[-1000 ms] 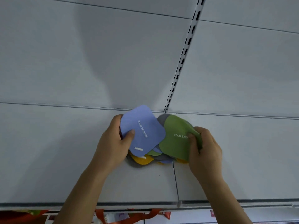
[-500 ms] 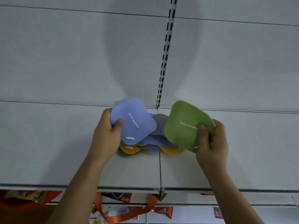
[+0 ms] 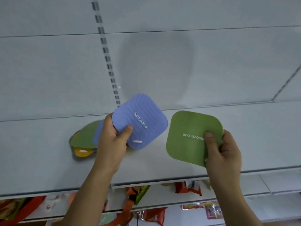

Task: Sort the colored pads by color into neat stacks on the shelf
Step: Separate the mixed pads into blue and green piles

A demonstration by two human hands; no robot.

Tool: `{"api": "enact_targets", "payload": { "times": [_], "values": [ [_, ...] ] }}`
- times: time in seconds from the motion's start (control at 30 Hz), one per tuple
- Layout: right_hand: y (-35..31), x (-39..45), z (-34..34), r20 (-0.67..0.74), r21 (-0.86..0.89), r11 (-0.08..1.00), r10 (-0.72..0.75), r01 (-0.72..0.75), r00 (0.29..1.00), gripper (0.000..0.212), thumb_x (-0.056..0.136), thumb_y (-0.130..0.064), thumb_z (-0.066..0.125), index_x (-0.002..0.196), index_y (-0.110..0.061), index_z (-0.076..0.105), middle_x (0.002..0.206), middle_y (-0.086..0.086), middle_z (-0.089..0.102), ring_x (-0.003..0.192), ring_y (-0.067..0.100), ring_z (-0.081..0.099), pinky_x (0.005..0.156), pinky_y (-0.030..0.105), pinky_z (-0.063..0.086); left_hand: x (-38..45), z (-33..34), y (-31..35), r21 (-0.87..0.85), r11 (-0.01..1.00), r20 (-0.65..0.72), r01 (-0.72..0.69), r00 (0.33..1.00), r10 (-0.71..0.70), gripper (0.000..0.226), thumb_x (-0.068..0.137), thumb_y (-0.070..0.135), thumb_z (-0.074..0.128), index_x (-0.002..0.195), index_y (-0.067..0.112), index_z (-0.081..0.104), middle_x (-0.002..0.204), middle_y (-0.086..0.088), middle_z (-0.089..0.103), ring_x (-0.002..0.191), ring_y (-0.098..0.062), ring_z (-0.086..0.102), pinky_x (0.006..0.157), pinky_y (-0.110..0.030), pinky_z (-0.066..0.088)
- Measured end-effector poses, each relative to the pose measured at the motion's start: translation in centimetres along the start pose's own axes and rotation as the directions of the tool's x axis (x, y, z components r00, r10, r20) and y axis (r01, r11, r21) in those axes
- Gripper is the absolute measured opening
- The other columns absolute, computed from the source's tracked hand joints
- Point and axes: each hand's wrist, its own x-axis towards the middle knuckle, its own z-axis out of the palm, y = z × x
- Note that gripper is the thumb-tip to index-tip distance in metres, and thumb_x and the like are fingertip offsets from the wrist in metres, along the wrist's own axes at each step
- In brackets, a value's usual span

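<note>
Over the shelf: both of your hands are raised, one pad in each.
Shelf: the white metal shelf [image 3: 48, 168] spans the view, its back panel split by a slotted upright strip [image 3: 106, 53].
Loose pile: your unsorted heap of mixed pads [image 3: 84, 141] lies on the shelf left of your left hand, with green on top, yellow below and a blue edge showing, all overlapping.
Green pad: the square, round-cornered green pad [image 3: 190, 137] marked "REMOVE ODOR" is held above the shelf's front part, apart from the blue one.
Blue pad: the ribbed square blue pad [image 3: 141, 121] with the same lettering is tilted, clear of the pile.
Right hand: your right hand [image 3: 223, 154] pinches the green pad, thumb on its face.
Left hand: your left hand [image 3: 112, 141] grips the blue pad at its lower left edge.
</note>
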Motion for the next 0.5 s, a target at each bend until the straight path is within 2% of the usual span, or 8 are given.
{"api": "enact_targets", "payload": {
  "times": [0.1, 0.2, 0.3, 0.4, 0.5],
  "values": [
    [0.7, 0.8, -4.4, -0.131, -0.002, 1.0, 0.021, -0.021, 0.991, 0.013, 0.106, -0.03, 0.058, 0.096, -0.025, 0.065, 0.074, -0.013, 0.065, 0.064, 0.002, 0.057, 0.063, 0.031, 0.045, -1.2, 5.3, 0.1, 0.012, 1.0, 0.102, 0.009, 0.995, -0.011, 0.043, 0.096, 0.017, 0.068, 0.135, 0.03, 0.057, 0.127, 0.008, 0.072, 0.117, -0.023, 0.07, 0.09, -0.06, 0.06],
    [1.7, 1.3, -8.5, -0.256, -0.008, 0.998, 0.054, -0.058, 0.965, 0.011, 0.105, -0.028, 0.059, 0.098, -0.027, 0.067, 0.077, -0.011, 0.068, 0.068, 0.004, 0.06, 0.065, 0.036, 0.051, -1.9, 11.0, 0.2, 0.034, 0.999, 0.232, -0.013, 0.973, 0.005, 0.04, 0.093, 0.021, 0.068, 0.129, 0.034, 0.058, 0.122, 0.014, 0.072, 0.112, -0.016, 0.071, 0.09, -0.061, 0.059],
    [2.8, 1.3, -12.6, -0.397, -0.009, 0.995, 0.088, -0.1, 0.913, 0.011, 0.105, -0.024, 0.059, 0.1, -0.028, 0.068, 0.082, -0.008, 0.072, 0.075, 0.01, 0.066, 0.07, 0.043, 0.058, -2.4, 16.9, -0.2, 0.058, 0.998, 0.375, -0.027, 0.927, 0.004, 0.035, 0.093, 0.02, 0.066, 0.124, 0.036, 0.059, 0.117, 0.015, 0.073, 0.106, -0.014, 0.072, 0.089, -0.06, 0.06],
    [3.5, 1.0, -17.5, -0.521, -0.03, 0.992, 0.09, -0.124, 0.849, 0.011, 0.105, -0.02, 0.059, 0.101, -0.024, 0.068, 0.08, -0.009, 0.072, 0.075, 0.013, 0.065, 0.066, 0.04, 0.055, -3.7, 22.7, -1.0, 0.039, 0.999, 0.471, -0.017, 0.882, -0.003, 0.032, 0.093, 0.021, 0.065, 0.122, 0.034, 0.06, 0.114, 0.014, 0.073, 0.104, -0.016, 0.072, 0.087, -0.061, 0.06],
    [3.8, 1.0, -22.4, -0.591, -0.078, 0.985, 0.08, -0.155, 0.803, 0.01, 0.106, -0.026, 0.058, 0.1, -0.026, 0.067, 0.076, -0.008, 0.065, 0.074, 0.027, 0.062, 0.062, 0.056, 0.059, -5.8, 28.2, -1.1, 0.028, 1.0, 0.555, 0.001, 0.832, -0.017, 0.035, 0.1, 0.009, 0.064, 0.123, 0.034, 0.06, 0.114, 0.016, 0.073, 0.105, -0.014, 0.072, 0.09, -0.058, 0.06]
  ]
}}
